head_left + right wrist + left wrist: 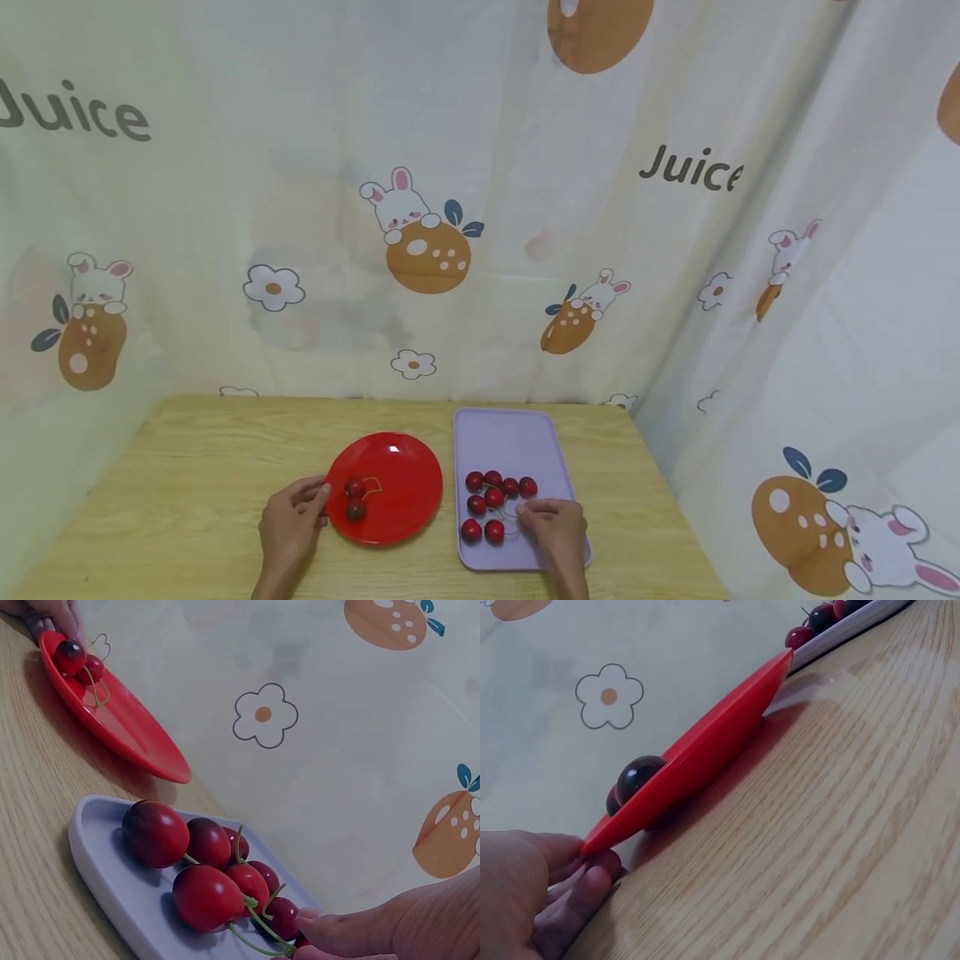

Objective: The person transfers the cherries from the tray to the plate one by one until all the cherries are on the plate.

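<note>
Near the left side, my left hand (291, 525) pinches the rim of a round red plate (405, 492) between thumb and fingers. That plate looks tilted off the table in the left wrist view. Two dark red cherries (355, 510) with joined stems lie on it, close to the gripped rim. My right hand (557, 529) is over the lilac tray (510, 433), its thumb and fingertips pinched together at the green cherry stems (259, 949). Several red cherries (206, 898) lie grouped in the tray's near half, left of those fingertips. The fingers hide part of one cherry (302, 941).
Plate and tray stand side by side on a light wooden table (210, 450). A pale curtain (315, 208) printed with rabbits and fruit hangs behind the table's far edge and along its sides.
</note>
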### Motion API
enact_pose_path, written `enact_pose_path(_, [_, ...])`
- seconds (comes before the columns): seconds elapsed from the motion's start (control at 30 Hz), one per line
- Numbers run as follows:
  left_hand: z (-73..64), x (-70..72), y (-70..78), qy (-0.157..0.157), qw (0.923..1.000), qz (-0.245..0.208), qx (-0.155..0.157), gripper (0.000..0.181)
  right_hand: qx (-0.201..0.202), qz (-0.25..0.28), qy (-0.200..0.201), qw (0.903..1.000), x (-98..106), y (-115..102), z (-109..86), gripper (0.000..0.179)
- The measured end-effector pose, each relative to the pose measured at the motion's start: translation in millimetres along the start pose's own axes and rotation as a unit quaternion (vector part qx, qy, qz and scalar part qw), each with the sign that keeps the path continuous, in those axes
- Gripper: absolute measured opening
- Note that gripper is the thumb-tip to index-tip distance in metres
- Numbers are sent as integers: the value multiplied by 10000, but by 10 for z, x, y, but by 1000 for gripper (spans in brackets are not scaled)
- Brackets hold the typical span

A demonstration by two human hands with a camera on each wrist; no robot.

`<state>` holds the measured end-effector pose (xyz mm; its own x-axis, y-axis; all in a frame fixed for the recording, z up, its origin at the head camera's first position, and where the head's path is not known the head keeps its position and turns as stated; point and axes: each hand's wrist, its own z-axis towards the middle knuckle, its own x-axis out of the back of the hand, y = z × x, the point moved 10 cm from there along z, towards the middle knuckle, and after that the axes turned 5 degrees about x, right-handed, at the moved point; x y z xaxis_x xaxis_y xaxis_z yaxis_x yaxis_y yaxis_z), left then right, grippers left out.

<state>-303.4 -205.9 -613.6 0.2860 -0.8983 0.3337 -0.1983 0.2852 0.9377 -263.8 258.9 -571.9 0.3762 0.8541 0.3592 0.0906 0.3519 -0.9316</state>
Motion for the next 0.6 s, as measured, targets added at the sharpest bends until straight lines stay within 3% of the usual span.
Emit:
enact_pose_path(0.2, [10, -6, 36, -25, 10000, 19, -39, 30, -138, 416, -120, 9990, -48, 0, -12, 19])
enact_pose_path(0.6, [7, 15, 28, -18, 10000, -31, -3, 31, -214, 522, -237, 9981, -109, 20, -17, 14])
